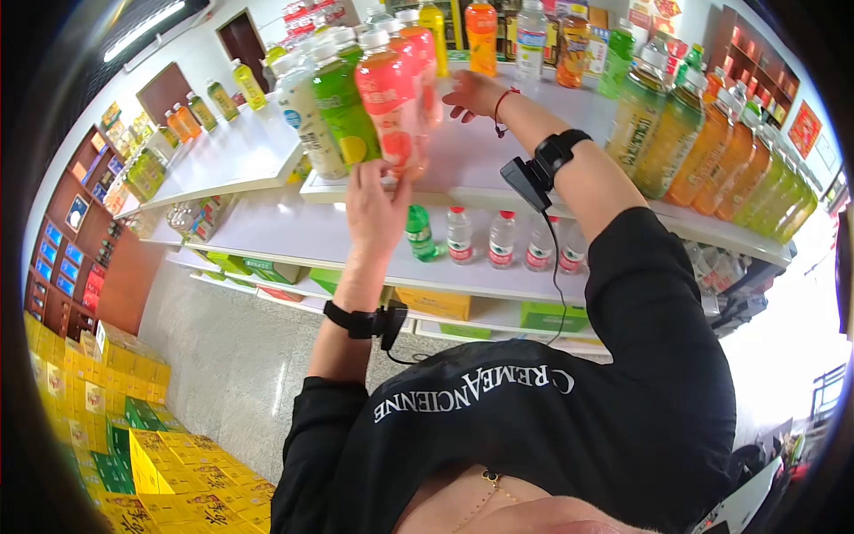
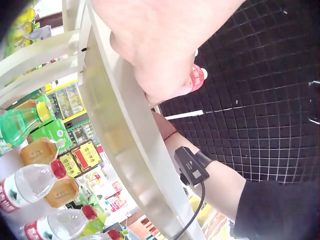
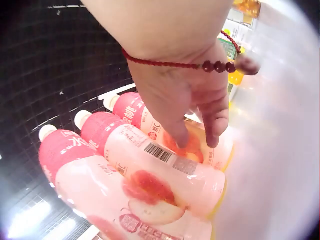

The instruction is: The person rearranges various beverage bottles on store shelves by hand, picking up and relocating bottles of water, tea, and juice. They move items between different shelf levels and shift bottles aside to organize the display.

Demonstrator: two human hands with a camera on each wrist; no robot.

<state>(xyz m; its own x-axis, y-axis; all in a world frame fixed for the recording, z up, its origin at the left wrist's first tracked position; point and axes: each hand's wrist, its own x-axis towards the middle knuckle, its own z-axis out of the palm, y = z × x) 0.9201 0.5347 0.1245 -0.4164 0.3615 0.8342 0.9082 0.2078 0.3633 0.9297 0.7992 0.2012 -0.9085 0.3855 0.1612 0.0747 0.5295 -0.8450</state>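
My left hand (image 1: 375,206) rests its fingers and thumb against the base of the front peach drink bottle (image 1: 388,107), by the shelf edge. That bottle has a pink top and a white cap. In the left wrist view, the left hand (image 2: 155,45) hides most of a pink bottle (image 2: 196,80). My right hand (image 1: 476,94) is beside the row's rear bottles, palm down, with loosely bent fingers. Seen from the right wrist, the right hand (image 3: 187,100) hangs over the lower part of the farthest peach bottle (image 3: 130,107), fingertips right at its label. It grips nothing.
Green-labelled bottles (image 1: 340,107) and white-labelled ones (image 1: 302,111) stand left of the peach row. Several tea bottles (image 1: 680,142) line the shelf (image 1: 525,169) at right. Water bottles (image 1: 501,238) sit one level below. Yellow cartons (image 1: 178,472) are stacked at lower left.
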